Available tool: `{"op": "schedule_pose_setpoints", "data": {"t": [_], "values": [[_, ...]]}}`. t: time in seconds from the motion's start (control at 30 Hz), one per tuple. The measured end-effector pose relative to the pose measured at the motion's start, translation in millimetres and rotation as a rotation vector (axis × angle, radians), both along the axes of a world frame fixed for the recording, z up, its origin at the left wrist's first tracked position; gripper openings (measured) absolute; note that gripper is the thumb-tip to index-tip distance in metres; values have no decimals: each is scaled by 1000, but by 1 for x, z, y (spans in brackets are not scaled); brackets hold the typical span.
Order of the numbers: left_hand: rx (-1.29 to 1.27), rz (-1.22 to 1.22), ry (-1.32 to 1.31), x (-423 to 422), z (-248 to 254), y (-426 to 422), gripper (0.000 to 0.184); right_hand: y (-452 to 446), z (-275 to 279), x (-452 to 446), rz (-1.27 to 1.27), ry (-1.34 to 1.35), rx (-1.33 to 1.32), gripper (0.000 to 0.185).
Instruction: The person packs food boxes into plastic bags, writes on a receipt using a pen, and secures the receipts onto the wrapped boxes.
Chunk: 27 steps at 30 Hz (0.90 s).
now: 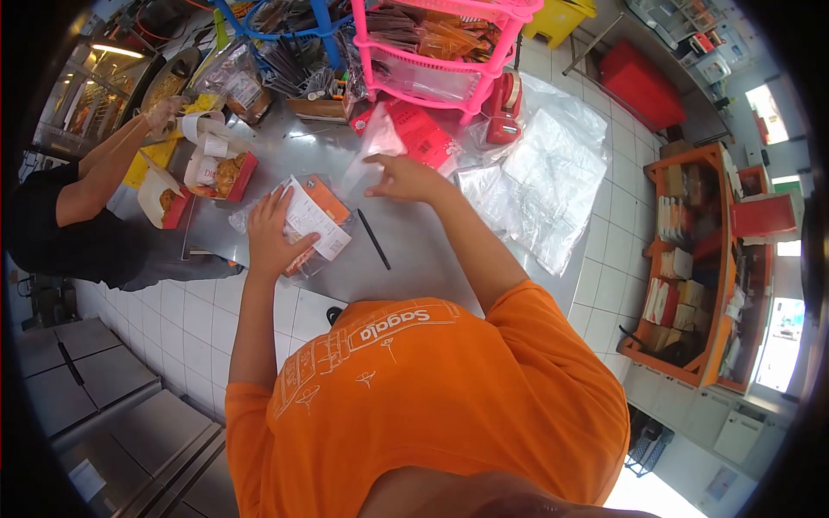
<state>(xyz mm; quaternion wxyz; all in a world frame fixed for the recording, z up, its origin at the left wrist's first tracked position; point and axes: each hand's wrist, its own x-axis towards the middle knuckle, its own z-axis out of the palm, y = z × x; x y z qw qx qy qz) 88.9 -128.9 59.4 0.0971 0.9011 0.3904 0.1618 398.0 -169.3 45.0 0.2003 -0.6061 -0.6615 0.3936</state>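
Note:
My left hand (275, 231) lies spread on a white printed receipt (321, 226). Under the receipt is an orange packet (326, 198), with a clear plastic bag (304, 266) of food showing around it. My right hand (404, 179) is over the steel table (423, 246), its index finger and thumb apart. Right by its fingertips, a thin translucent bag (377, 138) lies partly over a red printed packet (421, 138); whether they touch is hard to tell. Between my hands rests a black pen (374, 239).
A pink rack (420, 99) and blue rack (332, 39) hold packets at the back. Clear plastic bags (553, 164) cover the table's right end, beside a red tape dispenser (505, 108). At left, a gloved co-worker (86, 203) handles open boxes of fried food (226, 177).

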Motion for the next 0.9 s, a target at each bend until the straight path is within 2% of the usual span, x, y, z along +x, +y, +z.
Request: {"op": "schedule_pose_setpoints", "data": {"t": [0.03,0.1,0.17,0.2,0.23,0.27,0.3,0.4,0.43,0.53,0.63,0.77,0.83,0.9], "values": [[-10,-1,6,0,1,0,90,-5,14,11,-90,-52,0,55],[-17,1,11,0,2,1,90,-9,13,51,-454,-2,100,50],[-14,7,12,0,3,0,90,-11,-16,125,-833,-23,355,39],[-16,9,8,0,4,0,90,-21,-10,147,-1060,13,517,36],[-18,11,3,0,5,0,90,-25,-26,183,-1237,185,510,37],[-20,10,-2,0,6,-1,90,-31,-12,193,-1333,-83,526,37],[-18,13,-1,1,6,-1,90,-30,-48,235,-1239,-171,572,32],[-17,15,-4,0,3,0,90,-31,-30,254,-1085,460,-2,25],[-18,16,-11,0,2,1,90,-28,-26,250,-1114,609,1,19],[-13,25,-13,0,0,1,90,-11,-19,261,-1072,708,-268,16],[-5,25,-14,0,0,0,90,0,-26,265,-1057,613,-308,17],[-5,30,-16,1,0,0,89,-6,-29,255,-1104,584,-139,18],[0,24,-21,0,-1,0,88,-31,-4,227,-1113,512,-15,20],[2,28,-25,1,-1,1,88,-58,17,200,-1128,584,51,22]]}}
